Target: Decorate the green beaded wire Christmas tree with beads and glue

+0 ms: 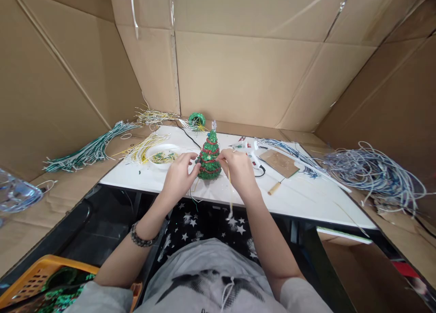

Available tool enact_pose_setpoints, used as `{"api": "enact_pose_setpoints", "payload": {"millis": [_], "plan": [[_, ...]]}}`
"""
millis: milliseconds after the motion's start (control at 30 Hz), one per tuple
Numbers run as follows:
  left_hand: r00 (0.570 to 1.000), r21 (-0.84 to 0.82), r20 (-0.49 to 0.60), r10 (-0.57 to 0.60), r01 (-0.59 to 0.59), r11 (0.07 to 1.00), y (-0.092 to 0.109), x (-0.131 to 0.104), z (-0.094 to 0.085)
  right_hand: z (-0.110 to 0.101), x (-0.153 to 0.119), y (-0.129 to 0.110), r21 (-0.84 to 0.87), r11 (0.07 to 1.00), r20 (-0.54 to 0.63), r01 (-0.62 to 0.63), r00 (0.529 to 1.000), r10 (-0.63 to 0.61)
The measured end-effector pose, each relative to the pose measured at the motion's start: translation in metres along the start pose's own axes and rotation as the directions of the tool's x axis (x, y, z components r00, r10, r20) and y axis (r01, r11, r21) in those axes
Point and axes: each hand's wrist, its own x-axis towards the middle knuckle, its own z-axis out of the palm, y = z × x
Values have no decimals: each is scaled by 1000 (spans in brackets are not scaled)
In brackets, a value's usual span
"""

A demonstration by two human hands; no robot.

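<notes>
A small green tree (210, 155) with red bands and a clear tip stands upright near the middle of the white table (320, 201). My left hand (182, 172) touches its lower left side, thumb and fingers closed against the edge. On the other side my right hand (238, 167) pinches a pale yellow strand (230, 195) close to the tree, and the strand hangs down past the table's front edge. Thin dark green wires dangle below the tree's left side.
A white plate (155, 154) with small green and yellow pieces lies left, near yellow, white and green wire bundles (98, 145). To the right are a glue gun (250, 151), a brown board (279, 163), a wooden-handled tool (274, 188) and tangled clear-blue strands (374, 172).
</notes>
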Motion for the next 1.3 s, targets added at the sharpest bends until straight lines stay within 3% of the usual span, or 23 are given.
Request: {"api": "enact_pose_setpoints", "payload": {"millis": [67,200,367,500,633,733,967,1100,1200,1300], "plan": [[1000,21,-20,15,-14,1000,-7,0,9,3,0,-2,-1,1000,10,-21,1000,21],[993,-70,67,95,-91,993,-17,1,24,11,4,2,94,995,4,-27,1000,26],[991,-113,74,112,-103,988,-19,0,27,18,12,4,148,989,21,-26,1000,23],[992,-123,79,99,-89,988,-15,-1,27,26,8,6,281,959,-45,-29,998,44],[993,-196,87,78,-60,979,-16,0,28,34,-7,11,524,852,-142,-7,985,96],[994,-221,90,69,-47,974,-17,0,27,35,-13,13,580,813,-205,47,975,90],[996,-175,86,26,-10,984,-21,0,23,29,4,10,415,906,-163,77,987,-9],[992,-180,119,44,-22,983,-20,0,22,20,11,1,119,975,-148,189,974,-171],[990,-168,123,61,-40,985,-19,0,23,15,11,-7,-67,962,-85,263,960,-268],[991,-168,118,64,-43,985,-19,0,25,18,12,-7,-59,971,-82,231,968,-235]]}}
